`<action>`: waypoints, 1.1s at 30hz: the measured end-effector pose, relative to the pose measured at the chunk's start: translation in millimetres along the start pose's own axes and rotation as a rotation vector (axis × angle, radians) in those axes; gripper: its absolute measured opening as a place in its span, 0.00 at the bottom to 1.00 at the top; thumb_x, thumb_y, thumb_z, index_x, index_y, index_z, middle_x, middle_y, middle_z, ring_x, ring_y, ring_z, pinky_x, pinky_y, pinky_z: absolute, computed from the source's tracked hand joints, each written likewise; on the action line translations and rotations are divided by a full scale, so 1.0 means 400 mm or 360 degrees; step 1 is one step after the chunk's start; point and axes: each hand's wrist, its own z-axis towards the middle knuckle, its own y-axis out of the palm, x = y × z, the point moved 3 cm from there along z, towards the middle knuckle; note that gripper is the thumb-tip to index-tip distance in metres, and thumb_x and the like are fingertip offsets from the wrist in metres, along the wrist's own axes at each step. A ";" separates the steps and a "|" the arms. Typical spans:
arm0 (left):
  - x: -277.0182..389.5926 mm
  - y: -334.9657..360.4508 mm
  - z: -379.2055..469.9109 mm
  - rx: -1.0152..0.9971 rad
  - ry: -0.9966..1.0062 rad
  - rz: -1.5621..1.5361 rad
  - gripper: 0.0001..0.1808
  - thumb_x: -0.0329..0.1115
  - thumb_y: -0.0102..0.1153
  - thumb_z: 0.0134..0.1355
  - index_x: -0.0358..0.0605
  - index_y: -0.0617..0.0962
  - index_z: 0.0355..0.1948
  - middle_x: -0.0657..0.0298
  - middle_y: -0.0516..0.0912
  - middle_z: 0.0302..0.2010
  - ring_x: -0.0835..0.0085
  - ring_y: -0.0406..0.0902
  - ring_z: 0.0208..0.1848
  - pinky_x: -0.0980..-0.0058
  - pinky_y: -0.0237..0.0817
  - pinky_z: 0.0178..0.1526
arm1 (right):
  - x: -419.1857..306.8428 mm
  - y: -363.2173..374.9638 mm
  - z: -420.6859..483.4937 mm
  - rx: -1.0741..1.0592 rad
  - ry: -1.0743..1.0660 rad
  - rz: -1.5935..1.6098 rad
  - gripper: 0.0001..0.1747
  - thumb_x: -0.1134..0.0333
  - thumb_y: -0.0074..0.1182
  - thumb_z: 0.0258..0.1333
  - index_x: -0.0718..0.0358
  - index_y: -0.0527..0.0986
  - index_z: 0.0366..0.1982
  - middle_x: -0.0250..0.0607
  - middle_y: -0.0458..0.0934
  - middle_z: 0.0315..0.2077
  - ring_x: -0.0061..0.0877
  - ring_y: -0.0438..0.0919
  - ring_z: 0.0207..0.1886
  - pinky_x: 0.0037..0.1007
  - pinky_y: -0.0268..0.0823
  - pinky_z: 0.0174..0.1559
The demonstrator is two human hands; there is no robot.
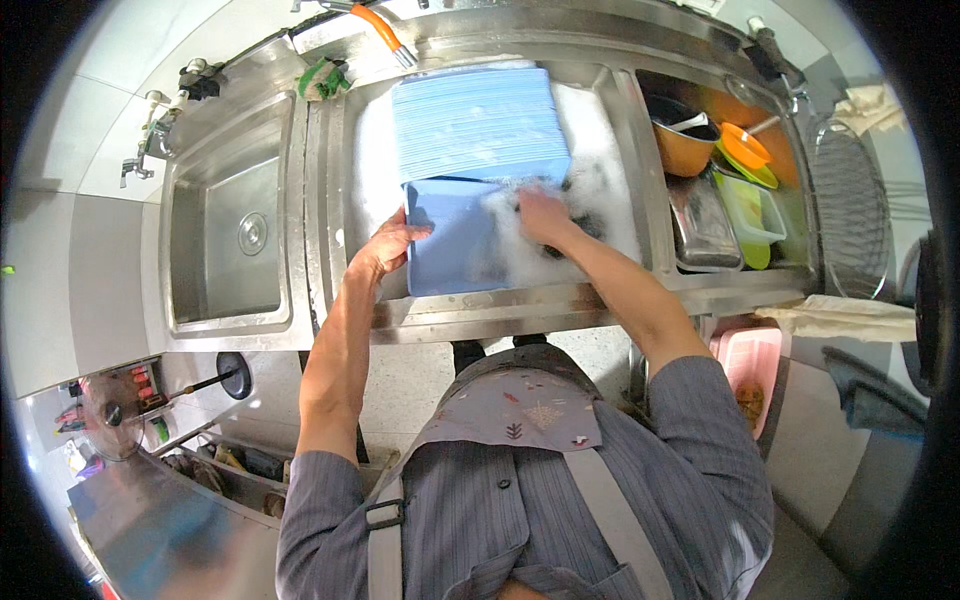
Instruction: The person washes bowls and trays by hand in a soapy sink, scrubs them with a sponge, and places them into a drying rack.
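My left hand [391, 238] grips the left edge of a blue plastic tray [454, 236], its thumb over the rim. The tray lies tilted in the foamy water of the middle steel sink. My right hand [543, 214] is closed and blurred over the tray's right part, among suds [592, 135]; whether it holds something is hidden. Just behind the tray stands a long row of similar blue trays [480, 120], packed closely together, with foam on their edges.
An orange-sleeved faucet [379, 28] reaches over the back rim, near a green scrubbing pad [322, 79]. A steel basin [232, 232] lies left. The right sink holds a pot [684, 139], a metal container [705, 225] and plastic tubs. A pink bin [750, 360] stands below right.
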 end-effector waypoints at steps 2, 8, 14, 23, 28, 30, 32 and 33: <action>-0.009 0.020 0.022 -0.0075 0.0017 -0.0094 0.36 0.22 0.60 0.59 0.45 0.60 0.68 0.57 0.77 0.52 0.67 0.78 0.50 0.68 0.75 0.51 | -0.009 0.031 0.050 0.0126 0.0191 0.0174 0.25 0.71 0.46 0.53 0.72 0.70 0.54 0.59 0.75 0.51 0.48 0.76 0.54 0.43 0.71 0.54; -0.075 0.003 0.092 -0.0110 -0.0125 -0.0396 0.28 0.46 0.55 0.68 0.46 0.66 0.64 0.59 0.80 0.51 0.69 0.79 0.49 0.64 0.76 0.47 | -0.205 -0.019 0.087 0.0463 0.0141 0.0786 0.30 0.71 0.46 0.50 0.76 0.64 0.56 0.68 0.68 0.56 0.59 0.70 0.57 0.48 0.65 0.60; -0.100 -0.021 0.132 -0.0369 -0.0055 -0.0911 0.32 0.61 0.47 0.68 0.38 0.77 0.50 0.57 0.83 0.44 0.64 0.80 0.46 0.63 0.72 0.52 | -0.392 -0.071 0.034 0.0198 -0.0113 0.1434 0.35 0.64 0.57 0.46 0.72 0.64 0.57 0.70 0.72 0.51 0.60 0.72 0.53 0.51 0.66 0.55; -0.020 0.009 0.057 0.0345 0.0116 0.0021 0.26 0.52 0.59 0.64 0.41 0.75 0.52 0.63 0.81 0.32 0.79 0.69 0.17 0.78 0.58 0.15 | -0.144 0.147 0.013 -0.0373 -0.0600 0.0331 0.15 0.69 0.52 0.46 0.65 0.78 0.38 0.52 0.81 0.30 0.45 0.79 0.32 0.44 0.72 0.36; -0.013 -0.048 0.061 0.0264 0.0152 0.0473 0.24 0.50 0.60 0.64 0.41 0.77 0.50 0.65 0.80 0.32 0.79 0.70 0.23 0.77 0.60 0.20 | -0.022 0.047 -0.046 -0.0596 -0.0033 0.0057 0.23 0.69 0.47 0.47 0.68 0.75 0.48 0.59 0.81 0.35 0.48 0.81 0.41 0.45 0.74 0.43; 0.018 0.000 0.041 0.0214 0.0279 0.0470 0.23 0.47 0.59 0.66 0.40 0.77 0.53 0.66 0.80 0.35 0.77 0.73 0.36 0.75 0.67 0.39 | 0.022 0.042 -0.033 -0.0438 0.0018 0.0057 0.23 0.70 0.46 0.45 0.68 0.74 0.47 0.59 0.81 0.35 0.49 0.81 0.40 0.46 0.74 0.43; 0.014 -0.014 0.042 0.0183 0.0449 0.0481 0.22 0.46 0.58 0.66 0.40 0.77 0.53 0.67 0.81 0.35 0.79 0.72 0.36 0.78 0.66 0.41 | 0.046 0.026 -0.029 -0.0244 0.0075 0.0135 0.24 0.71 0.47 0.43 0.68 0.73 0.47 0.59 0.81 0.35 0.51 0.81 0.40 0.46 0.73 0.43; 0.013 -0.021 0.041 0.0170 0.0535 0.0489 0.21 0.45 0.58 0.67 0.40 0.78 0.53 0.67 0.81 0.36 0.79 0.72 0.36 0.79 0.65 0.42 | 0.052 0.013 -0.036 -0.0146 0.0124 0.0170 0.21 0.71 0.48 0.44 0.69 0.74 0.44 0.59 0.81 0.35 0.50 0.81 0.41 0.46 0.74 0.44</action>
